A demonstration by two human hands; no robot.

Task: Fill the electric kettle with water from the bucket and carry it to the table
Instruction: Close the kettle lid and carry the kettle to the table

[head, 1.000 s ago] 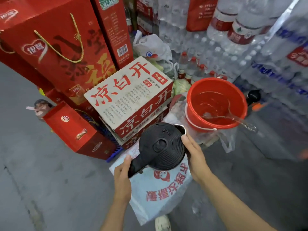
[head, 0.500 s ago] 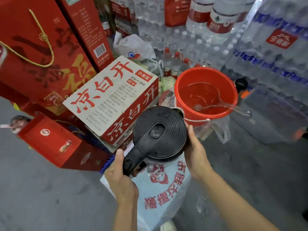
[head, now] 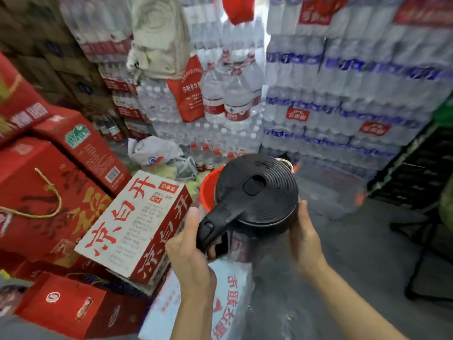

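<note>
Above the red bucket [head: 207, 190], 2 hands' fingers hold the round, ridged black kettle [head: 255, 192]: left hand [head: 190, 251] on handle, right hand [head: 305, 238] cupping body.

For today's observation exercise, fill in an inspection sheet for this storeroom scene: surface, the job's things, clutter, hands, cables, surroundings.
Surface: grey concrete floor; no table in view.
Job's things: black electric kettle, lid shut, held up in front of the red bucket, which it mostly hides; water level cannot be told.
Clutter: white and red carton tilted on red gift boxes; white plastic bag behind.
Hands: left hand grips the kettle handle; right hand steadies the kettle's side.
Cables: nothing seen.
Surroundings: shrink-wrapped bottled water packs stacked high; black crates at right.
</note>
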